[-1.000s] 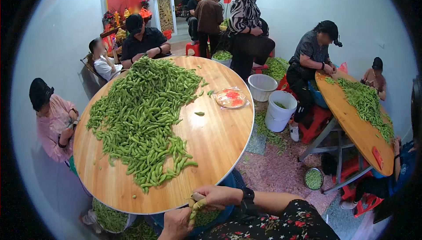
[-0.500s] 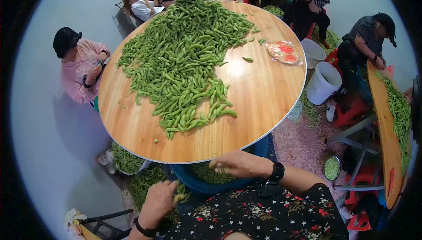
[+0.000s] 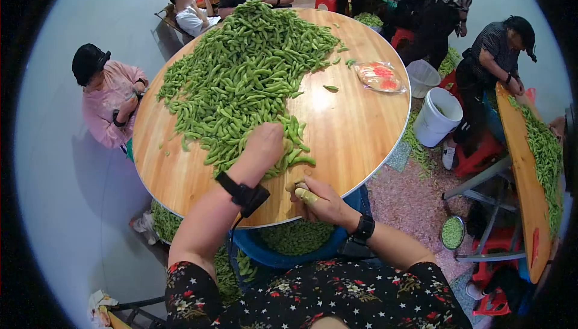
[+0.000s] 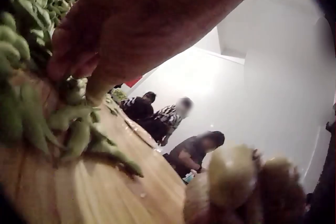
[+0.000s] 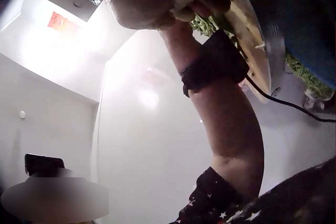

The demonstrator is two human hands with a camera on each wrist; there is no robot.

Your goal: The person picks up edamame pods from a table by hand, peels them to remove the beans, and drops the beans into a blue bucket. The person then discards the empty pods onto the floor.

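A big heap of green edamame pods (image 3: pixel 241 70) covers the far and left part of the round wooden table (image 3: pixel 355 142). At the near edge of this heap, my left hand (image 3: pixel 265 148) reaches down with its thumb and fingers around some pods, seen also as pods (image 4: pixel 76 90) in the left wrist view. My right hand (image 3: pixel 322 199) is over the table's near rim, fingers loosely bent, with nothing visible between them. Yellowish covers (image 3: pixel 307 196) sit on its thumb and finger. Below the rim, a blue tub (image 3: pixel 343 232) contains shelled green beans (image 3: pixel 298 237).
A clear-wrapped package (image 3: pixel 379 77) lies on the table's right side. A white bucket (image 3: pixel 438 118) stands on the floor to the right, near a second table (image 3: pixel 524 166) with pods. Several people sit around. A cable (image 3: pixel 232 238) hangs from my left wrist.
My left hand has gone from low beside the tub up and forward to the pods. The right hand has stayed near the rim, shifting slightly. The head view tilted downward at first.
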